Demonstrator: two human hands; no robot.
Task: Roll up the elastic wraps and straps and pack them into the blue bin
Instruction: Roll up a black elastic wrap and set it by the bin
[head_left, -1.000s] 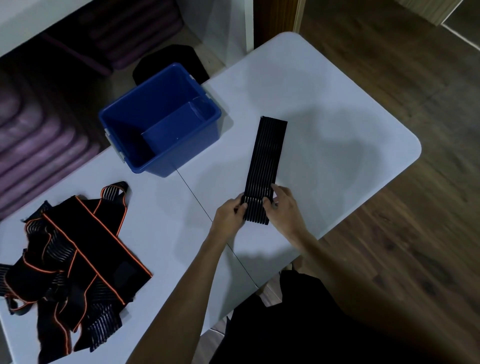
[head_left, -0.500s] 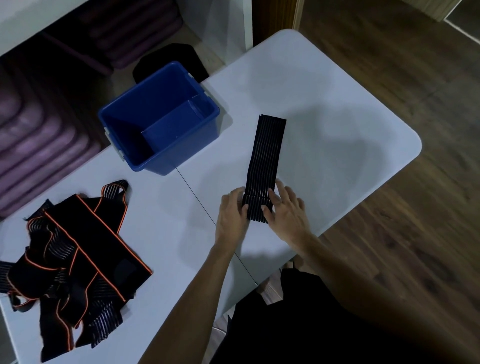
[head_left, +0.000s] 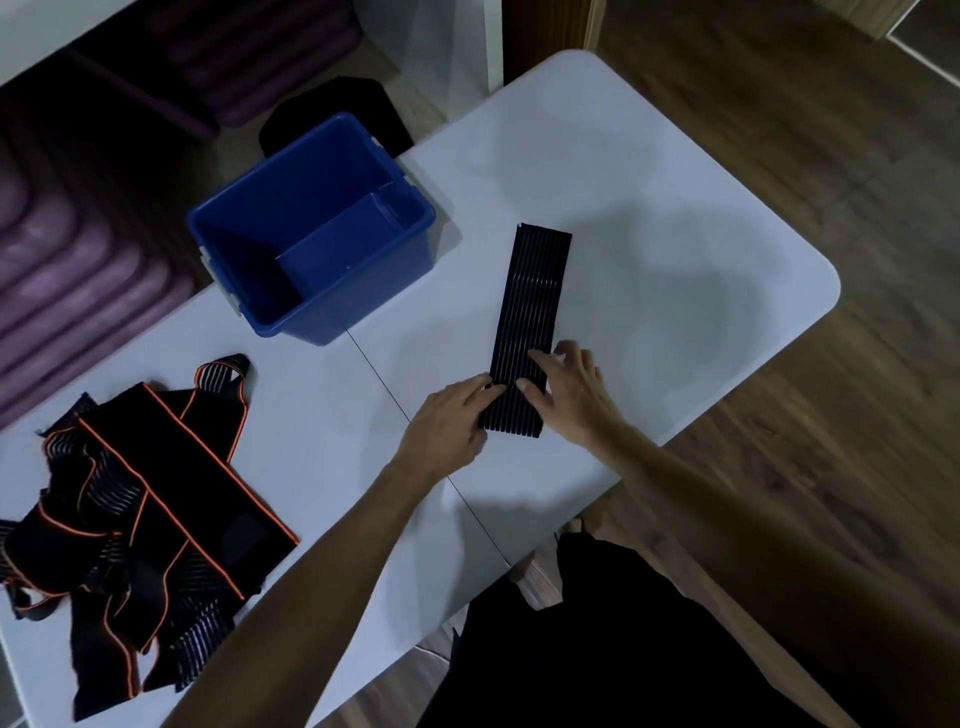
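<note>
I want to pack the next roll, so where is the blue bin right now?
In the head view the blue bin stands on the white table at its far left edge, left of the flat black strap and beyond the pile of orange-trimmed wraps.

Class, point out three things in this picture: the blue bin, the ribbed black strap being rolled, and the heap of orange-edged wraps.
blue bin (head_left: 291, 317): head view, near outer wall.
ribbed black strap (head_left: 535, 291): head view, flat middle stretch.
heap of orange-edged wraps (head_left: 171, 467): head view, broad black band.
</note>
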